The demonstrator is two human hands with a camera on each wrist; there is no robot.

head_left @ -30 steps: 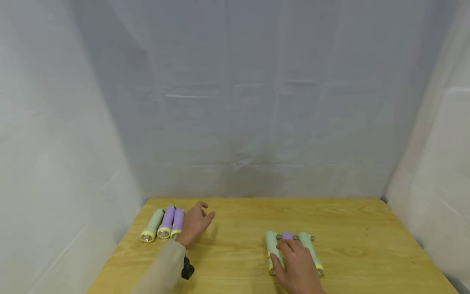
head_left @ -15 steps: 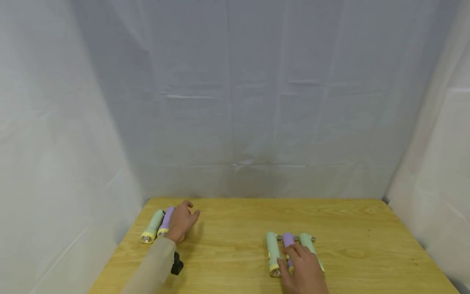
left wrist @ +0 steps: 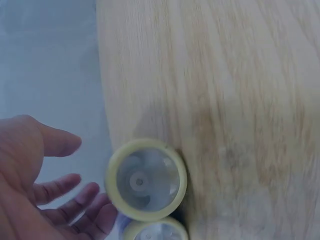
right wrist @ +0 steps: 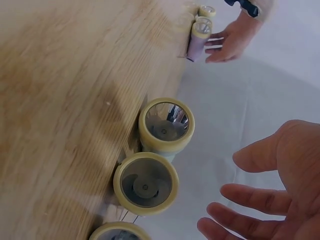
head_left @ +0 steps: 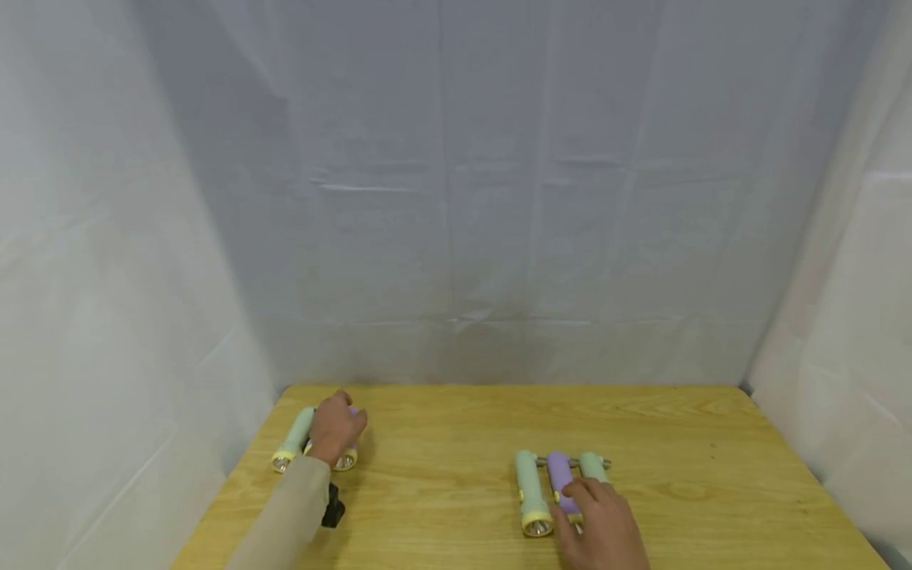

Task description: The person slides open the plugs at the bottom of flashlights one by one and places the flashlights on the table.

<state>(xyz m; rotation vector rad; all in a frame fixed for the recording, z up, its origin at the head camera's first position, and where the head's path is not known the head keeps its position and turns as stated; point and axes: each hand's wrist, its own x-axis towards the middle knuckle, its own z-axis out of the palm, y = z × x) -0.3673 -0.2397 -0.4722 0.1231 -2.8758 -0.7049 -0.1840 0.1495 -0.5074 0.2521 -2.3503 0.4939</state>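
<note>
Aligning into two rows seems to be the step in hand; gentle nudging would be called for next. On the wooden table, the left row's green flashlight and the right row's purple flashlight are laid roughly front to back, lens ends pointed nearward. Nothing is grasped by the relaxed left hand or right hand.
</note>
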